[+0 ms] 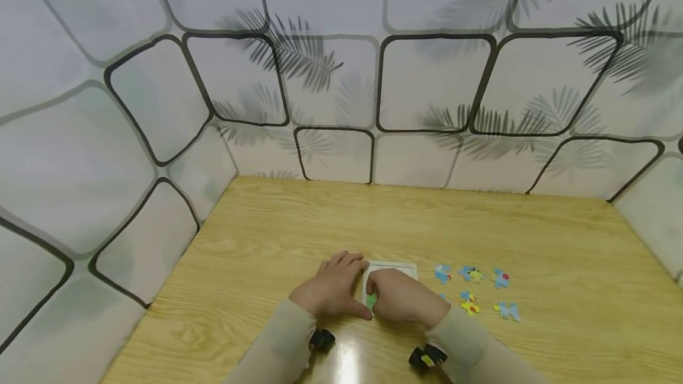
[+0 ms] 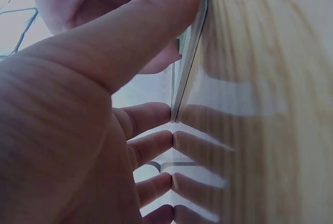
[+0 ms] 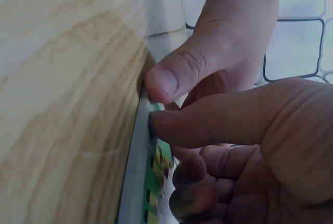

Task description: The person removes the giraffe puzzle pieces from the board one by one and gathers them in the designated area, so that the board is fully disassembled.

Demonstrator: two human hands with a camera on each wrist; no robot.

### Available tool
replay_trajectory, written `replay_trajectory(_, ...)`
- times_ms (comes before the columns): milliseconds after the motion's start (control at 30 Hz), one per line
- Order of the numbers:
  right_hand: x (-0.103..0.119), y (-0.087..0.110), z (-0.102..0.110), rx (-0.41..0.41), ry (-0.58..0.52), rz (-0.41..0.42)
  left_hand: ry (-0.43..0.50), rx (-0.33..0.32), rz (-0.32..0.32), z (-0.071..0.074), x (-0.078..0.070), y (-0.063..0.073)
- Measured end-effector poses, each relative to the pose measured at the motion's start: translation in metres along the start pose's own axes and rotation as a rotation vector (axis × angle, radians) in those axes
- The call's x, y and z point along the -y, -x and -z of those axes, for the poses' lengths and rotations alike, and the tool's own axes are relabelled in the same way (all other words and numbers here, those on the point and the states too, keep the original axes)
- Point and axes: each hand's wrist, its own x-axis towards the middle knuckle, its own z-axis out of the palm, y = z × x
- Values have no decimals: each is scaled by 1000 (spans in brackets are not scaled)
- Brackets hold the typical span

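Note:
A small light-rimmed puzzle tray (image 1: 399, 264) lies flat on the wooden table between both hands. My left hand (image 1: 337, 284) rests at its left side, fingers spread and fairly straight; the thumb (image 2: 156, 24) touches the tray's near edge and the index fingertip is at its far corner. Bent over the tray, my right hand (image 1: 401, 296) has thumb and curled index finger at a green puzzle piece (image 1: 370, 300) along the left inside. Green and yellow printing (image 3: 152, 182) shows beside the right thumb (image 3: 179, 125). The right hand covers most of the tray.
Several loose blue and yellow jigsaw pieces (image 1: 470, 302) are scattered on the table (image 1: 256, 242) right of the tray. One is partly behind the right hand. A patterned fabric wall (image 1: 331, 153) borders the table at the back and sides.

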Motion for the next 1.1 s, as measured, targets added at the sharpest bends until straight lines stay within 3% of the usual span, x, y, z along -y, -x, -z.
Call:
replay_trajectory(200, 1, 1, 0, -8, -12, -22, 13, 6, 7, -2, -1, 2)
replay_trajectory(467, -10, 6, -1, -52, -70, 88, 5, 9, 11, -1, -1, 2)
replay_trajectory(567, -21, 11, 6, -56, -180, 121, 5, 13, 15, -1, -2, 1)
replay_trajectory(767, -43, 35, 42, -43, -396, 118, -4, 1, 13, -4, -3, -4)
replay_trajectory(933, -56, 60, 60, 7, -356, 73, -7, 8, 15, -4, -2, -4)
replay_trajectory(1100, -63, 73, 58, 65, -298, 33, -10, 7, 10, -2, -1, -2)
